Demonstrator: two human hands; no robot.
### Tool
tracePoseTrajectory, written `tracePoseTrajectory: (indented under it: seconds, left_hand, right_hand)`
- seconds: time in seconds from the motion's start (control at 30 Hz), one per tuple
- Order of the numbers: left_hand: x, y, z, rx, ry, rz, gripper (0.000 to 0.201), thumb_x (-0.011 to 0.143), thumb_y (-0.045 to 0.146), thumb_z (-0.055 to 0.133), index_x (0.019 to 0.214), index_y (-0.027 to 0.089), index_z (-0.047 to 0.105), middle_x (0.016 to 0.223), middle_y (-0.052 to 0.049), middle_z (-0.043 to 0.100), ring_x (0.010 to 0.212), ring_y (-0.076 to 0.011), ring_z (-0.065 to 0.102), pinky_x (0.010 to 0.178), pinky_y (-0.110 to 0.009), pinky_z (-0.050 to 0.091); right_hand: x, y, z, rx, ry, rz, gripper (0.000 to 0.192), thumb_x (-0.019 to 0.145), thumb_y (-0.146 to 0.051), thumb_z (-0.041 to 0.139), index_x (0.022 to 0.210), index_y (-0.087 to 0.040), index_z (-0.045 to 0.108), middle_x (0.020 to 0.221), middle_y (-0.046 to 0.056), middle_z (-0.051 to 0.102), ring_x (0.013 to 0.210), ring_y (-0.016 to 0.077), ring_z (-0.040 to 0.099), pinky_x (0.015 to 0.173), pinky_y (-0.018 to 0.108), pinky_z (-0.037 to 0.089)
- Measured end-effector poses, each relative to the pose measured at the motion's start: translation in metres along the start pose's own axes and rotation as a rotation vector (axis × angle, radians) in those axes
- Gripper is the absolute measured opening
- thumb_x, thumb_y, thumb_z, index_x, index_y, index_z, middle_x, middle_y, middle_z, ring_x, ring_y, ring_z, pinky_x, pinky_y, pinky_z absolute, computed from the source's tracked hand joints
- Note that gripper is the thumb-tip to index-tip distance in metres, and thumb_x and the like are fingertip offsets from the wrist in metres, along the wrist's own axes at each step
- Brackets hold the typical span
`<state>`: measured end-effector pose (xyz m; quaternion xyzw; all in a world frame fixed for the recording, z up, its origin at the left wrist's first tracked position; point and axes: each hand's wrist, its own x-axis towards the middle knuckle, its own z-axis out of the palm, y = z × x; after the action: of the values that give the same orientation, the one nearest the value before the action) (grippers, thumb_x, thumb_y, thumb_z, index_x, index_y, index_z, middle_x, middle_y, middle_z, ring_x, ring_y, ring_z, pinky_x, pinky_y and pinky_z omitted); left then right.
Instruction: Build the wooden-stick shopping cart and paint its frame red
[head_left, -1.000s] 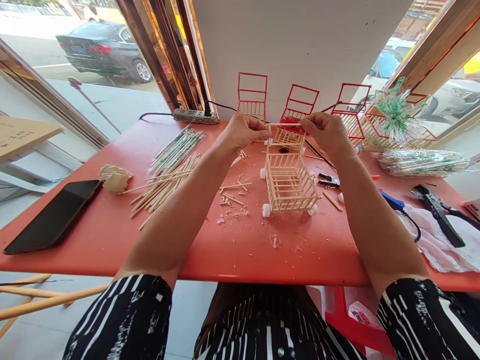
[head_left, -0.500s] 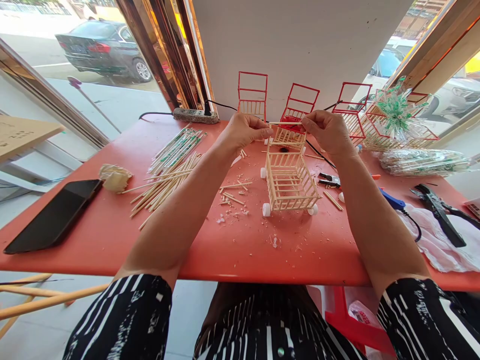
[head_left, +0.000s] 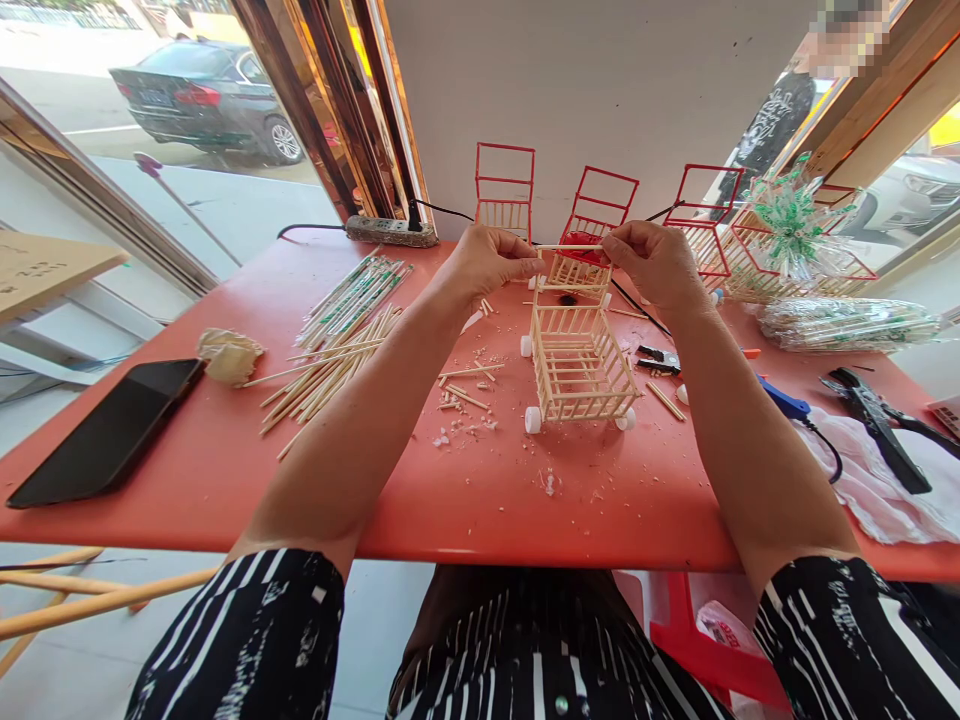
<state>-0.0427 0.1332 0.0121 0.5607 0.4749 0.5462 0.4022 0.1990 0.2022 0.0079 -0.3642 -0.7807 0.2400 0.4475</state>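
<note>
1. The left hand (head_left: 484, 262) and the right hand (head_left: 654, 262) each pinch 1 end of a thin pale wooden stick (head_left: 571, 248), fingers closed narrowly on it, so it lies level between them just above the far top edge of the small pale wooden slatted cart (head_left: 579, 362).
2. That cart stands on the red smooth surface (head_left: 187, 450) between the forearms, resting on small white round wheels (head_left: 532, 420); holding the stick at both ends likely keeps it straight against the frame.
3. Loose bare wooden chopsticks (head_left: 330, 375) lie in a fanned heap to the left, with paper-wrapped green-printed ones (head_left: 352, 298) just beyond, within reach of the left hand.
4. Short offcuts and pale crumbs (head_left: 465, 400) are scattered beside the cart.
5. 3 finished carts with red-painted thin frames (head_left: 506, 190) stand in a row at the far edge, out of the working area.
6. A flat black glossy phone (head_left: 105, 430) lies well to the left; black-handled tools (head_left: 874, 425) rest on white crumpled cloth (head_left: 892, 500) at right.
</note>
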Motion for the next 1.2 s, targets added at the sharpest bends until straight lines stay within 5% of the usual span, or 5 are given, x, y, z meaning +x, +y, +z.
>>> tracePoseTrajectory:
  seconds: [0.47,0.8,1.2]
  left_hand:
    - [0.002,-0.006,-0.001,0.015,-0.011,0.042,0.015,0.068,0.01,0.089,0.07,0.013,0.074,0.067,-0.001,0.069,0.069,-0.0105,0.064,0.074,-0.025,0.055]
    - [0.001,-0.006,0.0,-0.008,-0.003,0.033,0.014,0.069,0.005,0.085,0.066,0.014,0.074,0.064,-0.001,0.068,0.067,-0.0111,0.063,0.073,-0.027,0.053]
    - [-0.002,0.002,0.003,-0.015,-0.009,-0.005,0.016,0.068,0.003,0.085,0.066,0.013,0.072,0.063,-0.001,0.067,0.064,-0.0108,0.063,0.075,-0.028,0.055]
  right_hand:
    - [-0.001,-0.006,0.001,0.022,0.024,0.022,0.016,0.092,-0.03,0.074,0.078,-0.022,0.069,0.079,0.0,0.067,0.074,0.0126,0.059,0.074,0.033,0.053]
    - [0.0,0.0,0.001,-0.039,0.02,0.006,0.035,0.089,-0.057,0.077,0.079,-0.024,0.07,0.076,0.002,0.067,0.072,0.0149,0.058,0.072,0.036,0.054]
    - [-0.01,-0.017,-0.003,-0.085,0.021,0.042,0.045,0.092,-0.065,0.07,0.076,-0.022,0.07,0.069,0.002,0.058,0.07,0.0152,0.054,0.067,0.034,0.048]
